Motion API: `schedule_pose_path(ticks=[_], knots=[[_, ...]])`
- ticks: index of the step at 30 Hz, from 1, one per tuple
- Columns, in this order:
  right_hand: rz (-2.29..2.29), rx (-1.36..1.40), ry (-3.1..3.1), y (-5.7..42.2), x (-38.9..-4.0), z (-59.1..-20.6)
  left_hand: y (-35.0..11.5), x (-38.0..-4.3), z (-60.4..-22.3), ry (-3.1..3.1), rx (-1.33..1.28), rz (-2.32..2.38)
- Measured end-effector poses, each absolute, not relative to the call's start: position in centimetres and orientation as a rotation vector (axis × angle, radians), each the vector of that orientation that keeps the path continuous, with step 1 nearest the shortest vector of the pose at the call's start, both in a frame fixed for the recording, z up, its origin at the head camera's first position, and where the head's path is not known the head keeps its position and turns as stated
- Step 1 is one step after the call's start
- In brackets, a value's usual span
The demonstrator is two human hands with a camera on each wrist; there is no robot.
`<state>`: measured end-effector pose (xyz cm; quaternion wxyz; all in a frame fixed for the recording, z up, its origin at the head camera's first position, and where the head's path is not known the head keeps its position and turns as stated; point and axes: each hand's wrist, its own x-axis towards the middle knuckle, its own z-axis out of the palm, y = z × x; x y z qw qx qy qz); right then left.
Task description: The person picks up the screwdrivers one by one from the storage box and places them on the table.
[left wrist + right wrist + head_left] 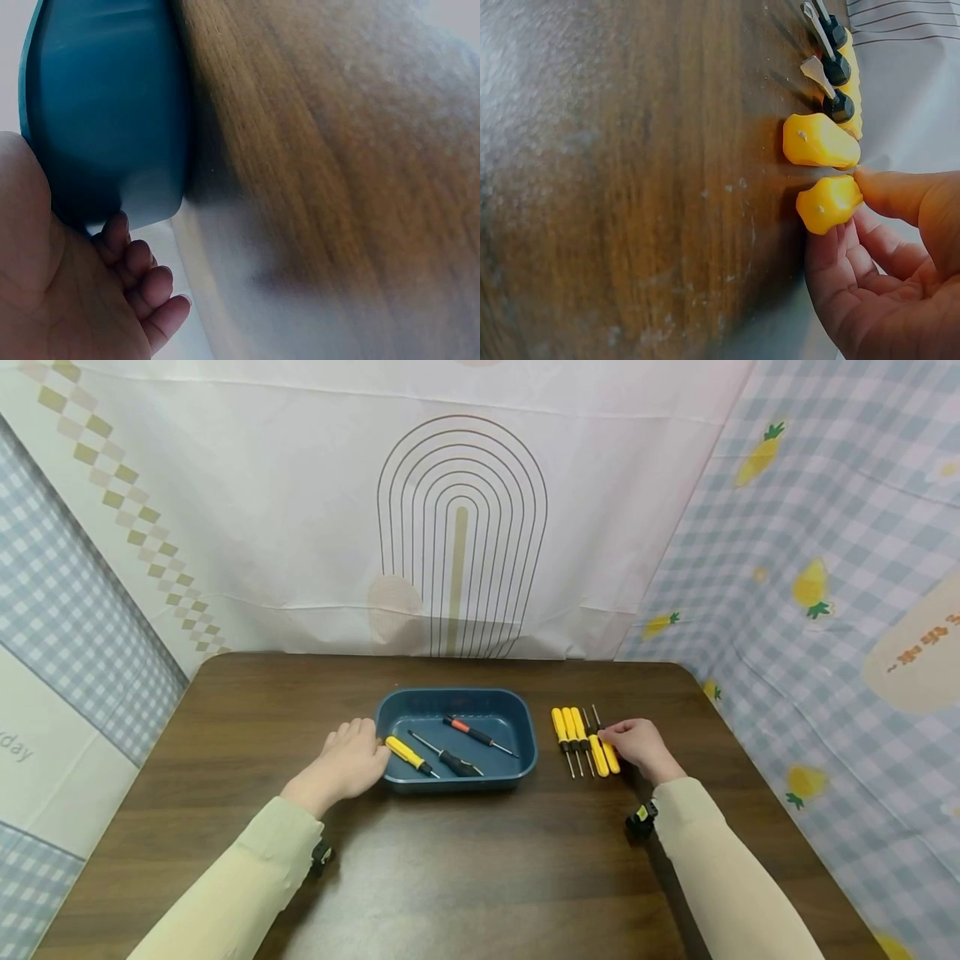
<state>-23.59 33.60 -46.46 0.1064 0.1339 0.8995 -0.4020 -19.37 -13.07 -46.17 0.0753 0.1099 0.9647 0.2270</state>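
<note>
A blue rectangular tray [457,783] on the table holds a yellow-handled screwdriver [406,752], a black-handled screwdriver [456,763] and a red-and-black screwdriver [468,730]. My left hand [347,762] holds the tray's left end, its thumb at the rim and fingers [139,259] loosely curled by the outer wall [112,112]. To the tray's right, several yellow screwdrivers [572,727] lie side by side. My right hand [636,745] pinches the handle of the rightmost yellow screwdriver [826,206] between thumb and fingers. Beside it lies another yellow handle [817,141], pointing the same way.
The brown wooden table [465,877] carries the tray and the row. A white patterned cloth [300,510] hangs behind the far edge, and a blue checked cloth [847,635] hangs along the right side. Black wrist straps sit at both sleeves.
</note>
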Motion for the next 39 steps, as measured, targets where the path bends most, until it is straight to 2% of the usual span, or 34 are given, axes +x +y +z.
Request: schedule_pose_path(ticks=[26, 39], knots=[[-1.172, 0.402, 2.664, 33.5, -23.5, -46.3, -12.9, -19.2, -45.9, 2.891, 0.332, 0.676], [-1.211, 0.358, 2.686, 33.0, -23.0, -44.5, -13.0, -19.2, -46.0, 2.892, 0.328, 0.674]])
